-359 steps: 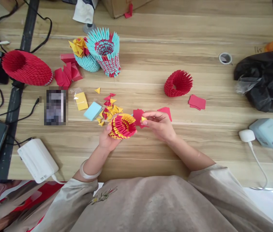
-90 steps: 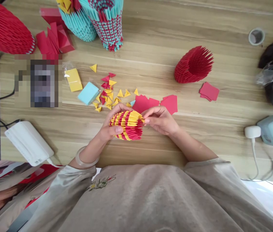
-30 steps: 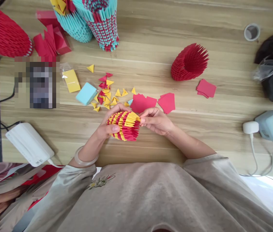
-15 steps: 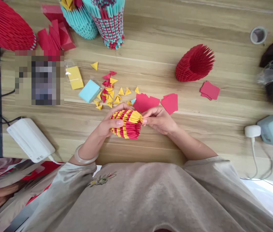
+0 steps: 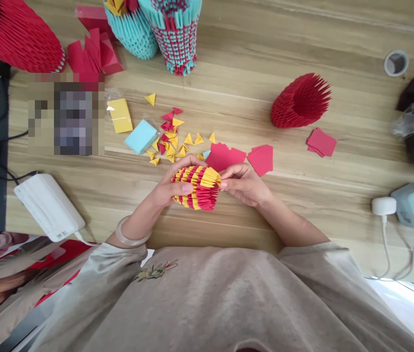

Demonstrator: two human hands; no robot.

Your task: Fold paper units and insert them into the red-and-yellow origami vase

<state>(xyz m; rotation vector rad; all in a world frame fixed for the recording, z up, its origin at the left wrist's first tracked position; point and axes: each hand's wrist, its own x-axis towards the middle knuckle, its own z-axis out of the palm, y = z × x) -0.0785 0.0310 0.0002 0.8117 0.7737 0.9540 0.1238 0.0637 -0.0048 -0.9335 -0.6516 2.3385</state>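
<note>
Two hands held one paper model just above the near middle of the wooden table [image 5: 302, 39]. Far to the left lay a big red paper model [image 5: 16, 34], and near it a white box [image 5: 49, 208] with a cord. Next came a yellow paper pad [image 5: 120, 116] and a blue paper pad [image 5: 141, 137], then a little heap of yellow and red paper triangles [image 5: 172, 139]. The left hand [image 5: 166, 188] was wrapped around the red and yellow striped paper model [image 5: 196, 188], thumb on the near side, fingers curled over the far side. The right hand [image 5: 245, 185] pinched its fingertips together at the model's right rim. Just past that hand lay flat red paper sheets [image 5: 240, 157]. Farther right sat a small red paper model [image 5: 298, 102] on its side, and a white plug [image 5: 383, 205] near the right edge.
</note>
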